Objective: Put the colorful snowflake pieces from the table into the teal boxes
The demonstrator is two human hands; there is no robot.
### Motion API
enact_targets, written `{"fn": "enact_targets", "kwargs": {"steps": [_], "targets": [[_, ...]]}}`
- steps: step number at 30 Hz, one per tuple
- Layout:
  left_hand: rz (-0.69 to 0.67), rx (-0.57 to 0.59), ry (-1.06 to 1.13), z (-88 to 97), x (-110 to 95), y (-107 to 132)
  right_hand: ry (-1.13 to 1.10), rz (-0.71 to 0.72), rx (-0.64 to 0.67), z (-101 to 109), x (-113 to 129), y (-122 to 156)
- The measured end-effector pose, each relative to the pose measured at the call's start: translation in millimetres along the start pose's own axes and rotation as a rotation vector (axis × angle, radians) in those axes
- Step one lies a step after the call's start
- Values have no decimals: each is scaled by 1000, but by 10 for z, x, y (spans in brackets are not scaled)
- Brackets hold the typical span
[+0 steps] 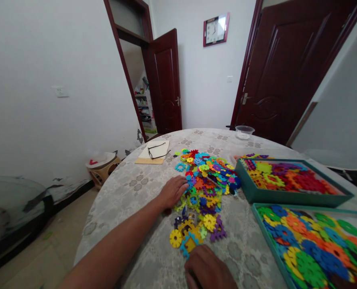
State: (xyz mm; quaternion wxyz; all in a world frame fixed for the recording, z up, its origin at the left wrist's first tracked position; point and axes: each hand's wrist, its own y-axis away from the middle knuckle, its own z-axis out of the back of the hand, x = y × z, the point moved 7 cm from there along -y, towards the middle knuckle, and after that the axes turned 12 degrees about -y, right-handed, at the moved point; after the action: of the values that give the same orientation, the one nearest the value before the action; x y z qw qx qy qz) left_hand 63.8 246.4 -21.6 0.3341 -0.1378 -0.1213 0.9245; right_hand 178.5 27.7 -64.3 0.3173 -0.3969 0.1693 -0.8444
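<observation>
A heap of colourful interlocking plastic pieces (pixel 208 174) lies on the table, with gears, notched discs and square frames mixed together. At its left edge my left hand (pixel 174 192) rests palm down, fingers reaching onto the pieces and thumb apart; nothing shows in its grasp. Nearer to me, my right hand (pixel 210 268) is curled beside a light blue square frame (pixel 184 245). Its fingertips are hidden, so whatever they hold does not show. Close by lie a yellow notched disc (pixel 175 238), a yellow flower-shaped piece (pixel 209 222) and a purple square piece (pixel 218 230).
To the right, a dark green box (pixel 289 197) holds mixed pieces; in front of it a teal-edged tray (pixel 270 245) is full of notched discs. Eyeglasses (pixel 158 151) lie on a paper pad (pixel 142 159). A clear plastic bowl (pixel 243 132) stands at the far edge of the round table (pixel 121 212).
</observation>
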Motion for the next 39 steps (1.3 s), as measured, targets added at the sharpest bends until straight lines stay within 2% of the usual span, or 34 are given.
{"fn": "enact_targets", "kwargs": {"steps": [4,8,14,17,21,25,29,31,35,37,39], "targets": [[56,-27,37,83,-354,379,35,-56,-13,159,109,-80],[113,-57,82,144,-658,610,74,-184,-22,288,123,-107],[354,-151,65,141,-917,662,124,-257,-63,471,-14,-114],[364,-145,103,82,-1090,613,168,-260,-129,596,-93,-115],[378,-169,359,89,-1246,593,141,-254,-198,721,-171,-82],[373,-155,511,218,-1220,653,50,-285,-268,824,-259,-50],[408,-206,422,456,-966,829,-51,-398,-318,936,-415,-38],[333,-128,354,497,-896,926,-82,-459,-328,981,-476,-33],[48,82,168,397,-949,1156,-100,-484,-322,1011,-466,-33],[-6,144,87,287,-961,1247,-114,-463,-315,1000,-423,-31],[-21,156,26,190,-966,1274,-143,-450,-324,996,-388,-17]]}}
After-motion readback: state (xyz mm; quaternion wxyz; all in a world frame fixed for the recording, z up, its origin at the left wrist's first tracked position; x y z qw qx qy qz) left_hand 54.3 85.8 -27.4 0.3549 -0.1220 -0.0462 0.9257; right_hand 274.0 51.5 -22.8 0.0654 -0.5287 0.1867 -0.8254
